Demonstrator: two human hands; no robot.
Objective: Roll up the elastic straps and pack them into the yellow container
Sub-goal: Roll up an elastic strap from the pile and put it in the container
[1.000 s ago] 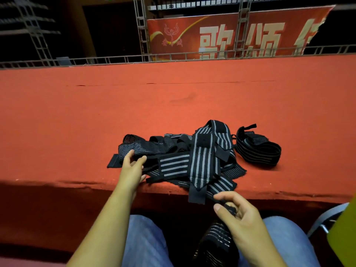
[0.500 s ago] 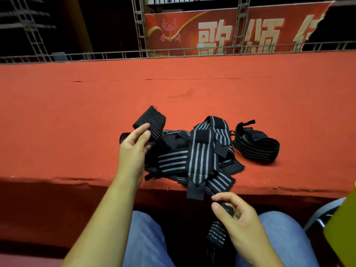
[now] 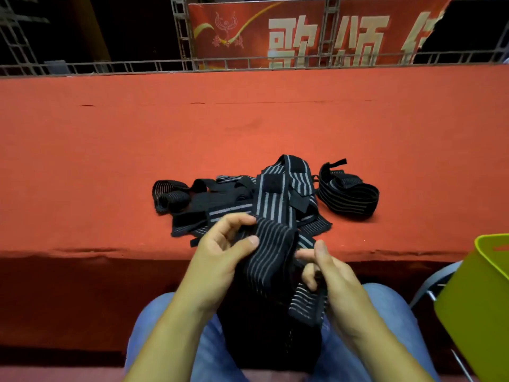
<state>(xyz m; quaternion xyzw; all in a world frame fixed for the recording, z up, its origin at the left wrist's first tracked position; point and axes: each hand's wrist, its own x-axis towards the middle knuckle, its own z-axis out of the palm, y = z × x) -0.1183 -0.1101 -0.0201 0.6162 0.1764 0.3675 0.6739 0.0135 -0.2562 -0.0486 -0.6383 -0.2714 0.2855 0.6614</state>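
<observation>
A black elastic strap with grey stripes (image 3: 271, 245) stretches between both hands over my lap. My left hand (image 3: 220, 257) pinches its upper end between thumb and fingers. My right hand (image 3: 326, 267) grips the lower part, whose free end (image 3: 307, 306) hangs down between my knees. A tangled pile of more striped straps (image 3: 248, 199) lies on the red surface just beyond my hands. One loosely coiled strap (image 3: 348, 195) sits apart at the pile's right. The yellow container (image 3: 479, 299) stands at the lower right, its inside hidden.
The red carpeted platform (image 3: 192, 139) runs across the view, its front edge (image 3: 82, 253) right before my knees. A metal chair frame (image 3: 429, 285) shows beside the container. A railing and a red banner (image 3: 303, 34) stand behind the platform.
My left hand lifted one strap off the pile's left side and brought it back over my lap. My right hand rose to meet it and now holds the same strap.
</observation>
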